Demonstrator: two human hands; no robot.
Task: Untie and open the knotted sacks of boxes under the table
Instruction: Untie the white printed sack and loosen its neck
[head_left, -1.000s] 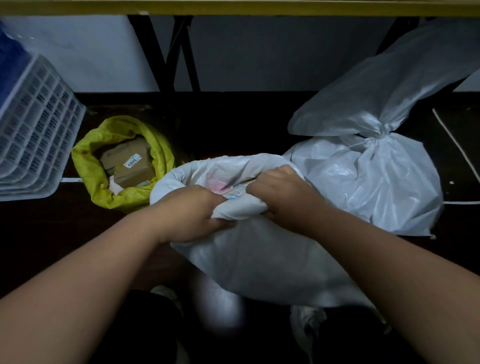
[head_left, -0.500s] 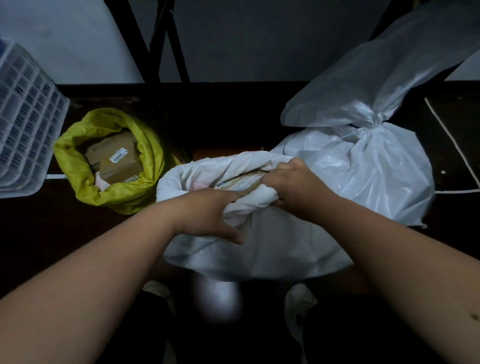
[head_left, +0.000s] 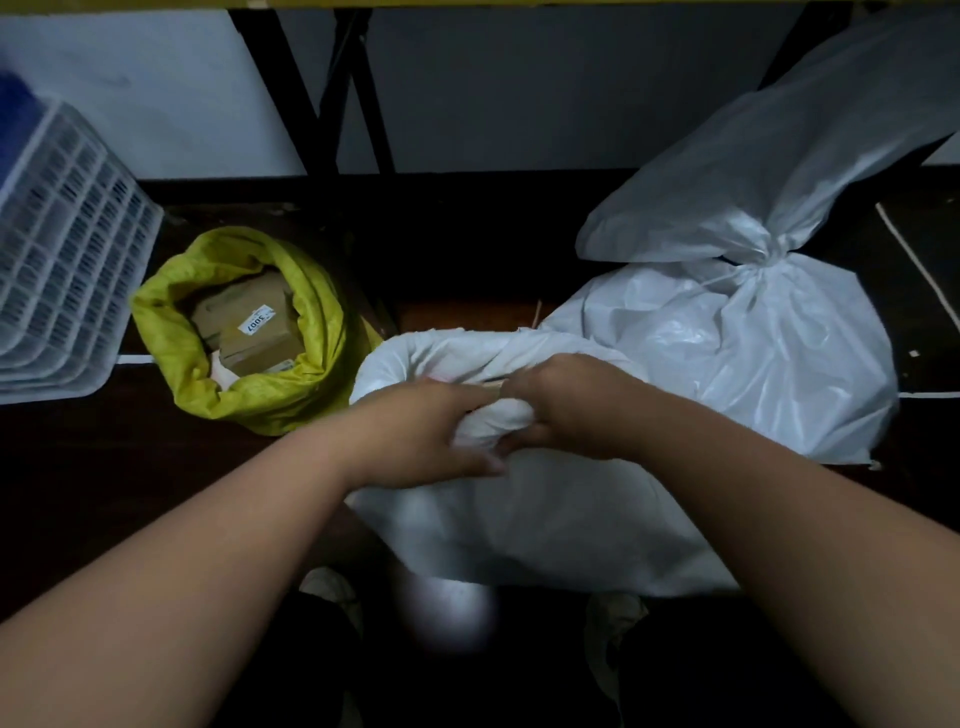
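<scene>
Both the left hand (head_left: 431, 431) and right hand (head_left: 566, 402) grasp the near white sack (head_left: 519, 519) rim; yanking could tear the thin plastic, spilling boxes.

Three sacks sit on the dark floor beneath a table: one yellow sack (head_left: 249, 410), its mouth open; one white sack (head_left: 545, 519) nearest the camera; and one white knotted sack (head_left: 769, 374) at right. Two cardboard boxes (head_left: 249, 322) are visible inside the yellow one, a single white label (head_left: 253, 323) on top. One white plastic crate (head_left: 57, 275) stands at left. Two hands, the left hand (head_left: 421, 436) and the right hand (head_left: 576, 405), are in view.
</scene>
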